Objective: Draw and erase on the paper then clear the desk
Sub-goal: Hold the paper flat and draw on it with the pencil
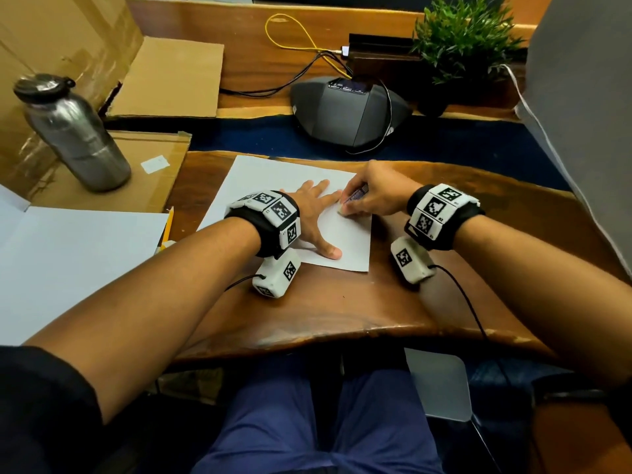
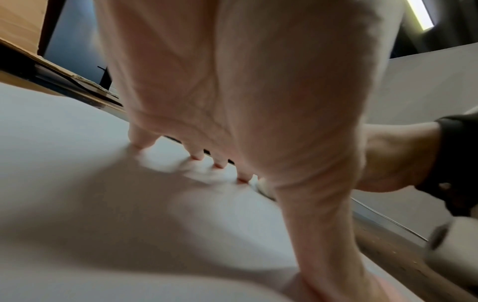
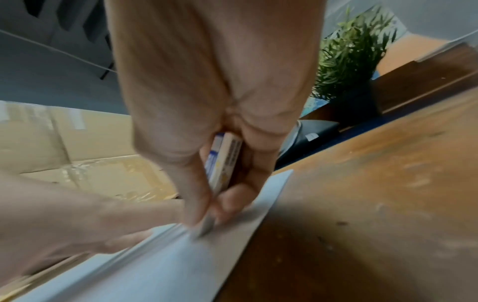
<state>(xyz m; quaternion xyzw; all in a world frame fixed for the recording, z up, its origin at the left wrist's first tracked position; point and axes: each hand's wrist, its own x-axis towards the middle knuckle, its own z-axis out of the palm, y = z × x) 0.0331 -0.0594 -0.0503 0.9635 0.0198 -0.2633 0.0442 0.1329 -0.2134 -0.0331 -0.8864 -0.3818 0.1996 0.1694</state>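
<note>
A white sheet of paper (image 1: 266, 189) lies on the wooden desk (image 1: 342, 302). My left hand (image 1: 318, 213) lies flat on it with fingers spread, pressing the paper (image 2: 77, 183) down. My right hand (image 1: 369, 196) pinches a white eraser in a blue-printed sleeve (image 1: 355, 196) and holds its tip against the sheet near the right edge, just beside my left fingertips. In the right wrist view the eraser (image 3: 222, 163) is gripped between thumb and fingers, its tip on the paper (image 3: 160, 265). A yellow pencil (image 1: 168, 227) lies left of the sheet.
A steel bottle (image 1: 75, 131) stands on cardboard (image 1: 164, 80) at the left. A larger white sheet (image 1: 68, 261) covers the near left. A black conference phone (image 1: 349, 111) with cables and a potted plant (image 1: 468, 39) sit behind the paper.
</note>
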